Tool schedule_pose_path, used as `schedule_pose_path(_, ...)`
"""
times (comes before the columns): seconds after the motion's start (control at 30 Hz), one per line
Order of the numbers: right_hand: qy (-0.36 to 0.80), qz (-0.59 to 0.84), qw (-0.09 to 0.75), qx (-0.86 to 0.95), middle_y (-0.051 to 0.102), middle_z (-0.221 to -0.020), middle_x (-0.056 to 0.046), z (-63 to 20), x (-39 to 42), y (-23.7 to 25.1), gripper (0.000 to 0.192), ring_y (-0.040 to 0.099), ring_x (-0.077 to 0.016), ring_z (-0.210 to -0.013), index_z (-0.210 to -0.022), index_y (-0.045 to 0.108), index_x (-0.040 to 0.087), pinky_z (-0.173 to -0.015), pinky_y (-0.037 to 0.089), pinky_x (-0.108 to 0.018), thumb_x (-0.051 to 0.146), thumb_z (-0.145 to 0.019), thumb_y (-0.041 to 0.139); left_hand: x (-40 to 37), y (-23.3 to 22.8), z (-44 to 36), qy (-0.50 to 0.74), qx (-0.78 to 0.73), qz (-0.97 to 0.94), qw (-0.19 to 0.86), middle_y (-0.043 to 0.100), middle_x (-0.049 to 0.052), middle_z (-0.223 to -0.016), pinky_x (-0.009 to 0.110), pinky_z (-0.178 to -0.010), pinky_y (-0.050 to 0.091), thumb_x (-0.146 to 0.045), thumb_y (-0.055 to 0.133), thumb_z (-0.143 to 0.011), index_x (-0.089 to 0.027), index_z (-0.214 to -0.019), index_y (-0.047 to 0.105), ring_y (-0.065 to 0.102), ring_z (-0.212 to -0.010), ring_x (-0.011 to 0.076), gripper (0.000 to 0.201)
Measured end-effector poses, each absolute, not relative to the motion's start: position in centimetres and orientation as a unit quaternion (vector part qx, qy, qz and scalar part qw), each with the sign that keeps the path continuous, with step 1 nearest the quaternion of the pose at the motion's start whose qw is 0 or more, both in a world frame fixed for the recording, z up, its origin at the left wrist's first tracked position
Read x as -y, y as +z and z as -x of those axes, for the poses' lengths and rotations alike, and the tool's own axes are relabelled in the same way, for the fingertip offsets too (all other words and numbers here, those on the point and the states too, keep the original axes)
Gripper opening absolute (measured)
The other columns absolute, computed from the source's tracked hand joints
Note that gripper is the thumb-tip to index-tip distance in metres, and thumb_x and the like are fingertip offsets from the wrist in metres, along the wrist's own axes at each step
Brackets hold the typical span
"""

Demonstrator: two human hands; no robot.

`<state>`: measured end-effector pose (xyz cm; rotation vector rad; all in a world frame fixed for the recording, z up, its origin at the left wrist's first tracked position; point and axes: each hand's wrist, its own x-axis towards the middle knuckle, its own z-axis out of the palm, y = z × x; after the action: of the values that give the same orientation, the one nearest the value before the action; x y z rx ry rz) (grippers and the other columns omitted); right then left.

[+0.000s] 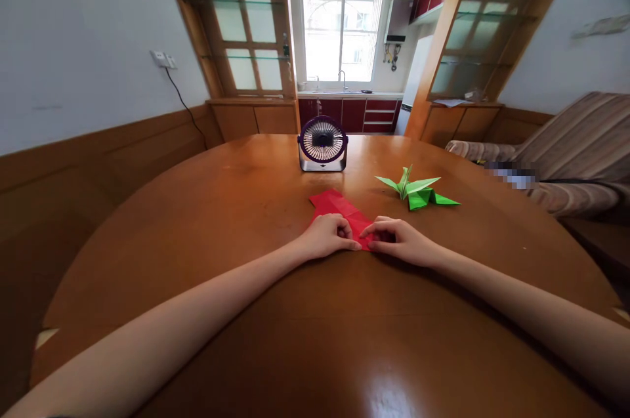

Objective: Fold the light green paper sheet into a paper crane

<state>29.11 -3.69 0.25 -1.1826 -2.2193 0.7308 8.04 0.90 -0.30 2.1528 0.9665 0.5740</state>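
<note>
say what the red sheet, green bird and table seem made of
Red sheet: paper, apparently matte, going by its thin, flat look and straight edges.
Green bird: likely matte paper too, with sharp folds and pointed wings.
Table: probably wood or veneer, glossy, since its brown top shows bright reflections.

From my end, I'm seeing a window (pixel 322 44) glowing brightly at top centre of the frame, with red base cabinets (pixel 353 114) standing below it. A glossy wooden table (pixel 211 208) is filling the lower half. A pale wall (pixel 98 31) is rising at upper left, a glass-paned wooden unit (pixel 252 44) standing beside it, and a striped armchair (pixel 575 136) is sitting at right.
</note>
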Motion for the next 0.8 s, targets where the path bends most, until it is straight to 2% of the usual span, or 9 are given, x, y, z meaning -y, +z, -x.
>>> schedule_pose_path(0.17,0.332,0.471,0.266,0.773,0.056,-0.075,-0.001,-28.6,3.3,0.0,0.023,0.049,-0.0120,-0.065,-0.084,0.063,0.014,-0.058,0.040,-0.024,0.037,-0.078,0.063,-0.8,-0.6,-8.0,0.249,-0.365,-0.803,0.400,0.055,-0.002,-0.062,0.023,-0.053,0.033,-0.044,0.077,-0.061,-0.014,-0.061,0.061,0.048,-0.058,0.0111,0.034)
schedule_pose_path(0.37,0.377,0.463,0.313,0.738,0.056,-0.073,0.001,-28.4,3.1,-0.7,0.022,0.046,-0.0104,-0.060,-0.085,0.054,0.015,-0.054,0.038,-0.023,0.032,-0.074,0.064,-0.8,-0.5,-8.0,0.246,-0.373,-0.799,0.401,0.056,-0.002,-0.062,0.023,-0.052,0.033,-0.044,0.078,-0.060,-0.014,-0.060,0.061,0.047,-0.057,0.0109,0.034)
schedule_pose_path(0.53,0.277,0.464,0.300,0.786,0.053,-0.067,0.002,-28.5,3.6,-0.5,0.011,0.045,-0.0101,-0.058,-0.080,0.056,0.016,-0.053,0.036,-0.022,0.025,-0.077,0.061,-0.9,-0.7,-8.1,0.244,-0.384,-0.807,0.377,0.057,-0.002,-0.061,0.023,-0.052,0.032,-0.049,0.077,-0.059,-0.015,-0.061,0.060,0.048,-0.058,0.0113,0.038)
schedule_pose_path(0.67,0.171,0.399,0.301,0.849,0.058,-0.075,-0.002,-29.3,4.2,0.2,0.005,0.049,-0.0112,-0.062,-0.081,0.060,0.016,-0.058,0.041,-0.023,0.020,-0.082,0.057,-1.4,-0.8,-8.2,0.231,-0.391,-0.804,0.384,0.057,-0.002,-0.060,0.023,-0.051,0.031,-0.049,0.078,-0.057,-0.015,-0.061,0.060,0.047,-0.057,0.0114,0.039)
schedule_pose_path(0.8,0.094,0.267,0.241,0.928,0.064,-0.089,-0.008,-30.6,4.5,0.7,0.018,0.057,-0.0163,-0.079,-0.095,0.067,0.017,-0.072,0.047,-0.029,0.016,-0.086,0.051,-2.3,-0.2,-8.4,0.183,-0.404,-0.810,0.383,0.052,-0.004,-0.053,0.023,-0.048,0.027,-0.049,0.080,-0.052,-0.016,-0.055,0.058,0.043,-0.052,0.0100,0.041)
